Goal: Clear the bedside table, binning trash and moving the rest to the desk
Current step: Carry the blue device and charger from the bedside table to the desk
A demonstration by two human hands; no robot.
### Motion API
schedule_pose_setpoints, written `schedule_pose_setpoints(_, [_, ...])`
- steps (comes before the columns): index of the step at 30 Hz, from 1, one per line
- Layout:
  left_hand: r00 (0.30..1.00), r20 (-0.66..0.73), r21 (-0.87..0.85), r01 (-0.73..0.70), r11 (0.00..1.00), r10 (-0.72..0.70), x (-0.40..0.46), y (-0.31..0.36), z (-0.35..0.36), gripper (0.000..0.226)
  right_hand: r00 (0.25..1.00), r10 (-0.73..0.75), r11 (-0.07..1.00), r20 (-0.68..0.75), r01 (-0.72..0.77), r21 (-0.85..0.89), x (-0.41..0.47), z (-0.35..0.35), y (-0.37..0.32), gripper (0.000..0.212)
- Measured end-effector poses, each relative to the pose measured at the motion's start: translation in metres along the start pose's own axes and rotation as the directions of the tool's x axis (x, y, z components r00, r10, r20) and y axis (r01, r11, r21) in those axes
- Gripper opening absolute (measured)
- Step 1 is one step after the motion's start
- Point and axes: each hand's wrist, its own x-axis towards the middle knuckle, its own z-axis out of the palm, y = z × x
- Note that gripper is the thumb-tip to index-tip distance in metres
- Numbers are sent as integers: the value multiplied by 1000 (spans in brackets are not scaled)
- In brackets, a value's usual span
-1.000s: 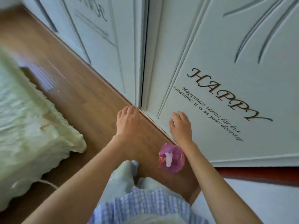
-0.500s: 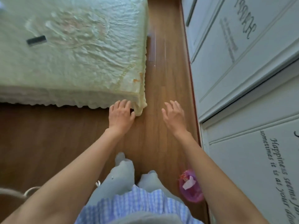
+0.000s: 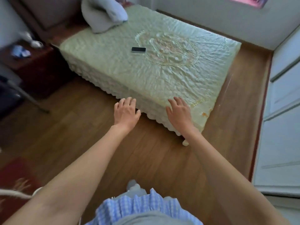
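The dark wooden bedside table point(image 3: 34, 65) stands at the far left, beside the head of the bed. On it lie blurred items: something bluish-white and crumpled point(image 3: 20, 51) and a pale object point(image 3: 34, 43) behind it. My left hand point(image 3: 125, 112) and my right hand point(image 3: 179, 111) are held out in front of me, fingers apart, holding nothing. Both are far from the table, over the bed's near edge.
A bed point(image 3: 162, 75) with a pale green cover fills the middle; a dark phone-like object point(image 3: 138, 50) and a grey pillow point(image 3: 103, 13) lie on it. White wardrobe doors point(image 3: 282, 127) line the right. A metal leg point(image 3: 26, 96) slants at left. A red rug point(image 3: 14, 181) lies bottom left.
The view has swung left from the wardrobe doors to the bed and bedside table. The pink bin by the door has left the frame. Both hands stay empty.
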Motion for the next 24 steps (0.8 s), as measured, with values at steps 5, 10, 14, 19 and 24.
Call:
schedule_pose_setpoints(5, [993,-64,65,103,993,-99,39,-88,-39,51,993,-113,993,-32,114,40,69,6,-77,44])
schedule_pose_setpoints(10, [980,-86,126,187,974,-178,73,-150,-68,53,971,-238,970,-19,239,51,126,14,-141,43])
schedule_pose_setpoints(14, [958,-109,130,277,952,-264,103,-185,-80,54,937,-350,935,-13,350,54,171,24,-176,40])
schedule_pose_setpoints(19, [919,-101,103,390,915,-380,153,-212,-78,53,889,-458,886,14,456,85,243,39,-211,39])
schedule_pose_setpoints(24, [863,-153,79,496,865,-481,221,-233,-89,52,829,-558,825,24,552,120,337,45,-240,40])
